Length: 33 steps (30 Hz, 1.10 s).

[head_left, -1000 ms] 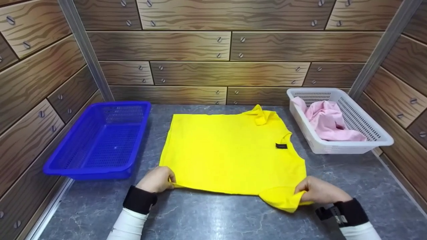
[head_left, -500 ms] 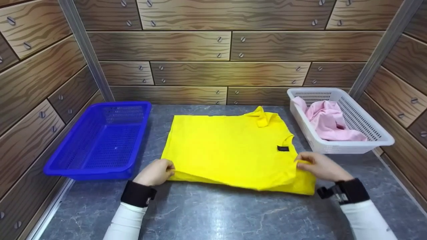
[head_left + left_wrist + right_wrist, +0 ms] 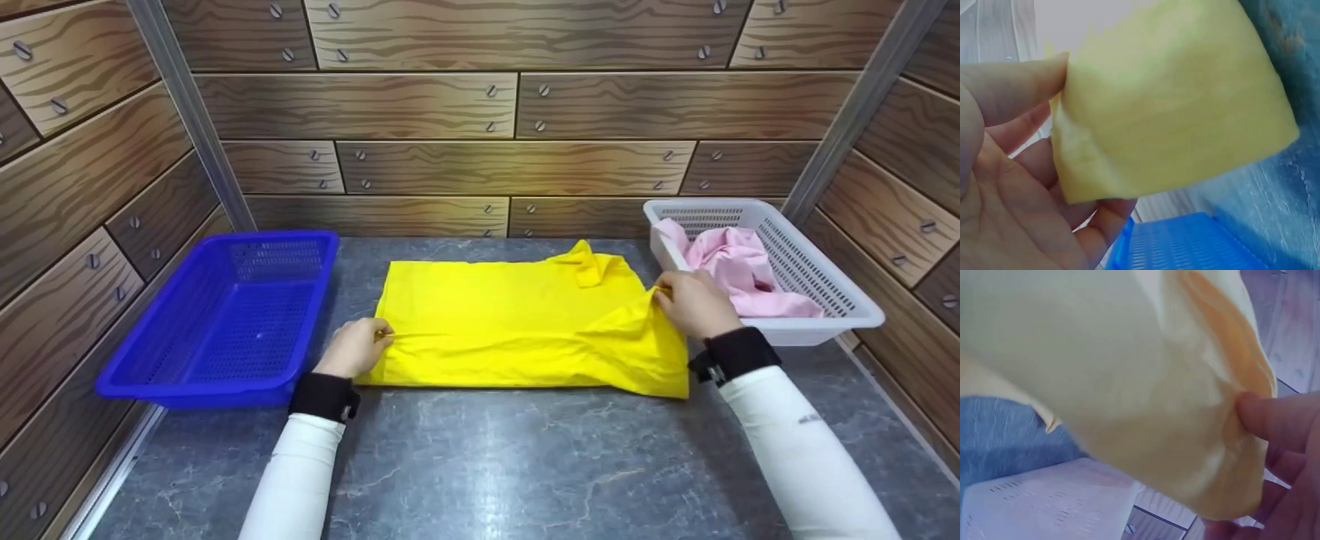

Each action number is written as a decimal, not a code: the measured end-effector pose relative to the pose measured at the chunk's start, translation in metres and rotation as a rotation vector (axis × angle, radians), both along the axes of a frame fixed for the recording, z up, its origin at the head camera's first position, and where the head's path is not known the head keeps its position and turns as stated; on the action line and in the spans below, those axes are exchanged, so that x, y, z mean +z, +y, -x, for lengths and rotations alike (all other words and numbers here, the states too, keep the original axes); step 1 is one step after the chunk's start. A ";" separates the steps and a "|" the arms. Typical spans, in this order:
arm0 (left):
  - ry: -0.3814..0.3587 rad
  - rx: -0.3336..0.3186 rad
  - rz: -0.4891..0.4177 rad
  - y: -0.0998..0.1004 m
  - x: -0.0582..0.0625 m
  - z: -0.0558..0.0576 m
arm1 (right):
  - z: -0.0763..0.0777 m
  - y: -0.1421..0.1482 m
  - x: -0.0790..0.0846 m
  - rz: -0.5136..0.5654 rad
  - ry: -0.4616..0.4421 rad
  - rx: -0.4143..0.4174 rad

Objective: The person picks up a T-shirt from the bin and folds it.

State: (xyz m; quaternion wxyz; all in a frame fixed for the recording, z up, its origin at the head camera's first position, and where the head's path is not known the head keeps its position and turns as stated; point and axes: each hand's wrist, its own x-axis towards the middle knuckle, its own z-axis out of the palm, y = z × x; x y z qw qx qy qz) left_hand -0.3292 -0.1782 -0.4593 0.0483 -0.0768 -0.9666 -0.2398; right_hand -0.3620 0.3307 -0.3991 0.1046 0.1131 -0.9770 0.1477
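Observation:
A yellow T-shirt [image 3: 480, 300] lies across the middle of the table, its near part folded up over the rest. My left hand [image 3: 356, 346] pinches the folded edge at the hem end; in the left wrist view the thumb presses the yellow cloth [image 3: 1174, 112] against the fingers. At the shirt's other end my right hand [image 3: 697, 304] pinches the sleeve side and holds it raised, with creases running from the grip. In the right wrist view the cloth [image 3: 1129, 394] hangs from thumb and fingers. The collar label is hidden under the fold.
A blue plastic basket [image 3: 315, 315] stands at the left with nothing in it. At the right, close by my right hand, is a white basket [image 3: 806, 324] holding a pink cloth [image 3: 731, 262]. Wood-patterned walls [image 3: 427, 165] enclose the grey table [image 3: 480, 465] on three sides.
Both hands have carried the shirt's near edge away from me, folding it over the body. The right hand has moved farthest, up beside the white basket. The label has gone under the cloth.

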 end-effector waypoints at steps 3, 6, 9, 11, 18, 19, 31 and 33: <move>-0.014 0.022 0.003 0.000 -0.001 0.010 | 0.014 -0.005 -0.003 -0.050 0.031 -0.036; -0.018 0.042 0.000 0.002 -0.004 0.021 | 0.028 -0.009 -0.012 -0.080 0.081 -0.067; -0.020 0.098 -0.043 0.005 -0.010 0.030 | 0.039 -0.016 -0.027 -0.106 0.156 -0.082; -0.030 0.142 -0.079 0.004 -0.017 0.034 | 0.043 -0.021 -0.039 -0.114 0.200 -0.087; -0.181 0.319 -0.258 -0.011 -0.033 0.021 | 0.011 -0.022 -0.062 0.147 0.033 -0.085; -0.199 0.336 -0.288 -0.014 -0.033 0.017 | 0.003 -0.017 -0.062 0.190 -0.015 -0.093; -0.354 0.302 -0.428 -0.028 -0.030 -0.003 | -0.034 0.036 -0.066 0.226 -0.528 -0.222; -0.333 0.287 -0.441 -0.028 -0.030 -0.002 | -0.032 0.039 -0.070 0.261 -0.489 -0.188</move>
